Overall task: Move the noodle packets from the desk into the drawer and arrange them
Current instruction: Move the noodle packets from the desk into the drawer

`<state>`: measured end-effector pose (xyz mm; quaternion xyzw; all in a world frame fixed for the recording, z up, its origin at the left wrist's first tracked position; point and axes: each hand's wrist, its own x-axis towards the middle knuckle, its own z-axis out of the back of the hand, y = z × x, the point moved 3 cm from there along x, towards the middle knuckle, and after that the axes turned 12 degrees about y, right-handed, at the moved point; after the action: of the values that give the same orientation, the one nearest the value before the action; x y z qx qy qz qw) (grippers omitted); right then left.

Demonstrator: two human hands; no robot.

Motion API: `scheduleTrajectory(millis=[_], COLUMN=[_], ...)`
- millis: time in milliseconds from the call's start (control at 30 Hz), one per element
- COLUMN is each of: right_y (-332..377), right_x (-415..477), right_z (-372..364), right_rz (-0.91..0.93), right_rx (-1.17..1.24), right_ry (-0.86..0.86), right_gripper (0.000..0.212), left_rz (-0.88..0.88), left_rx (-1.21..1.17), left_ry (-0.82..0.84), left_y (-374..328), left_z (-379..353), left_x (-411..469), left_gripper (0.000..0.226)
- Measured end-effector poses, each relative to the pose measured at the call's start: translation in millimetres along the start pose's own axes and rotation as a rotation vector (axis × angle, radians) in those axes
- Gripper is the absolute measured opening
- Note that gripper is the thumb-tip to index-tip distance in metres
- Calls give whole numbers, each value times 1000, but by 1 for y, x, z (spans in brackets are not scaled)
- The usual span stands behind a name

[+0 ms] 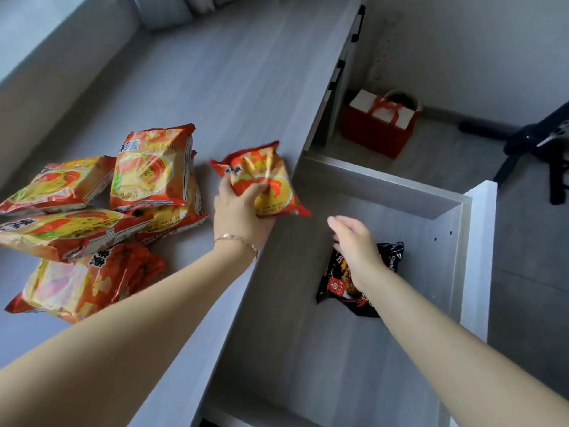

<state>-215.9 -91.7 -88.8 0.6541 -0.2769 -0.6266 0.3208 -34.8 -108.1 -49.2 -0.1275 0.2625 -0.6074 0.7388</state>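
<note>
My left hand (238, 211) grips an orange and yellow noodle packet (271, 177) near the right edge of the grey desk (215, 87), just left of the open drawer (385, 189). Several more orange packets (92, 217) lie in a loose pile on the desk to the left. Inside the drawer lies a black noodle packet (338, 285). My right hand (357, 245) is over the black packet with fingers spread, covering its top part; whether it touches the packet is not clear.
The drawer's white front panel (478, 251) sticks out on the right. On the floor beyond stand a red and white bag (380, 124) and a black tripod (542, 146). More drawers with black handles (358, 23) line the desk's side.
</note>
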Motion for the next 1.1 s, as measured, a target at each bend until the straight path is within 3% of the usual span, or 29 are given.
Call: scheduleTrajectory(millis=[67, 133, 267, 367, 467, 533, 567, 633, 700, 767, 833, 933, 1000, 1100], right_y=[13, 13, -19, -53, -72, -60, -47, -10, 29, 57, 73, 74, 72, 71], right_x=[3, 5, 8, 9, 10, 11, 10, 10, 13, 16, 22, 29, 32, 33], right_z=[-15, -16, 15, 42, 49, 43, 35, 6, -37, -82, -132, -190, -207, -208], right_rz=[-64, -110, -130, -207, -294, -307, -267, -21, 241, 316, 241, 98, 81, 38], right_rx=[230, 261, 19, -101, -216, -371, -435, -488, -464, -316, -212, -437, -581, -514], right_ry=[199, 247, 40, -129, -212, -334, -399, -435, -298, -73, 170, 378, 387, 383], right_gripper=[54, 61, 64, 56, 59, 59, 56, 47, 33, 25, 28, 36, 28, 28], left_rz=[-184, -333, -448, -492, -390, -260, -164, 70, 300, 471, 604, 684, 678, 649], left_rx=[-17, -29, -31, 76, 139, 133, 104, 44, 79, 93, 22, -175, -208, -251], left_ry=[67, 147, 334, 269, 92, -53, -103, -154, -120, -38, 20, 61, 68, 87], left_y=[-10, -20, -24, -15, 0, 14, 21, 40, 59, 74, 90, 106, 110, 113], left_z=[-6, -13, -19, -10, 8, 27, 39, 66, 89, 100, 109, 109, 106, 104], left_x=[-22, -42, -59, -58, -48, -37, -29, -9, 14, 31, 41, 46, 45, 45], left_gripper=[58, 55, 39, 24, 27, 42, 54, 77, 95, 109, 118, 122, 123, 121])
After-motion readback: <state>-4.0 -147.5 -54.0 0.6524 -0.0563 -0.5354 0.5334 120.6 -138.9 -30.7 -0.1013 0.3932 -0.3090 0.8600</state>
